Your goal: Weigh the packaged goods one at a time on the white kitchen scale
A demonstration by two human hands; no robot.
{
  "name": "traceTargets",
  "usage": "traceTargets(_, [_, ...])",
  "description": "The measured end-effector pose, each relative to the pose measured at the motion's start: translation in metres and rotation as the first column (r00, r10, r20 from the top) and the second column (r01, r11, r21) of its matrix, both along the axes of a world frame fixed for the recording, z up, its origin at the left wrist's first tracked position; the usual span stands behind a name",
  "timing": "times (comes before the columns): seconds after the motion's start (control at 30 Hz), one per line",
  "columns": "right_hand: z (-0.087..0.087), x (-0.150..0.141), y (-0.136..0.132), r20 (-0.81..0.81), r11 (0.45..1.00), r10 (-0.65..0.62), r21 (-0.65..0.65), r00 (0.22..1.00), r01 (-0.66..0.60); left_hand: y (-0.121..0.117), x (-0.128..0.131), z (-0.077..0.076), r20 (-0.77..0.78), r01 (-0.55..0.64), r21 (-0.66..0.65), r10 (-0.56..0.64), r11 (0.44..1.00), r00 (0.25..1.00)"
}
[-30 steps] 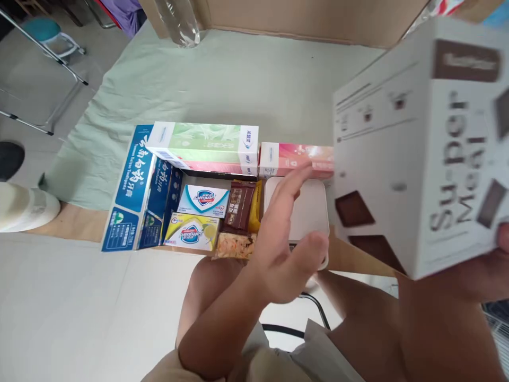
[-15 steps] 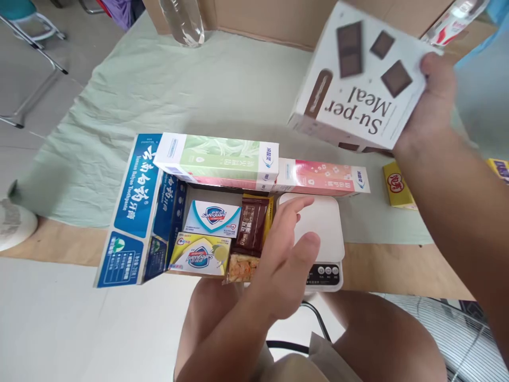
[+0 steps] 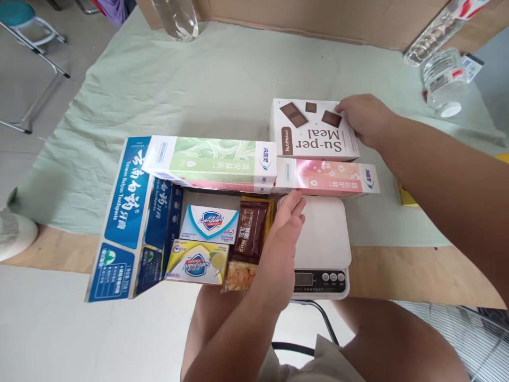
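Note:
My right hand [image 3: 363, 121] grips the right end of a white Su-per Meal box [image 3: 312, 130], which lies flat on the green cloth [image 3: 222, 79] just behind a pink toothpaste box [image 3: 326, 178]. My left hand [image 3: 278, 249] is open, fingers straight, edge-on between the brown snack packets [image 3: 250, 231] and the white kitchen scale [image 3: 324, 239]. Left of it lie two soap bars [image 3: 209, 223], walled in by a green toothpaste box [image 3: 210, 162] and blue toothpaste boxes [image 3: 127, 212].
Clear plastic bottles stand at the back left [image 3: 175, 18] and lie at the back right [image 3: 437, 48]. A cardboard wall [image 3: 318, 18] runs along the far edge. A yellow packet [image 3: 405, 193] shows under my right arm. A fan grille [image 3: 469, 339] sits at the lower right.
My right hand has carried the Su-per Meal box from close to the camera down onto the cloth behind the pink box. My left hand has turned edge-on beside the snack packets.

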State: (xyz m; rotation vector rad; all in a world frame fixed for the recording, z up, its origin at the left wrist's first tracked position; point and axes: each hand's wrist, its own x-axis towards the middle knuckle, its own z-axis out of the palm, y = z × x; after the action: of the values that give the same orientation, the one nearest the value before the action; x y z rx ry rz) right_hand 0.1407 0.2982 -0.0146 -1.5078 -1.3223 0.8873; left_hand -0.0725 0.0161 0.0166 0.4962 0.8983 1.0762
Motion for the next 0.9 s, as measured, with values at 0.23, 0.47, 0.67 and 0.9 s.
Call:
traceTargets(0.23, [0.027, -0.027, -0.027, 0.136, 0.979, 0.110, -0.186, 0.985, -0.084, 0.007, 0.001, -0.007, 0.076, -0.018, -0.089, 0.025, 0.996, 0.997])
traceTargets(0.47, [0.066, -0.026, -0.070, 0.022, 0.991, -0.111, -0.078, 0.994, 0.112, 0.014, 0.004, -0.004, -0.020, -0.079, -0.068, 0.078, 0.995, 0.997])
traceTargets(0.67, [0.050, 0.027, -0.218, -0.249, 0.903, -0.352, 0.165, 0.902, 0.398, 0.009, 0.010, 0.006, -0.035, 0.004, 0.031, -0.002, 1.000, 0.999])
traceTargets(0.9, [-0.010, 0.081, -0.285, 0.100, 0.803, -0.590, 0.176, 0.801, 0.570, -0.007, 0.061, 0.003, -0.084, 0.222, 0.082, -0.215, 0.972, 0.973])
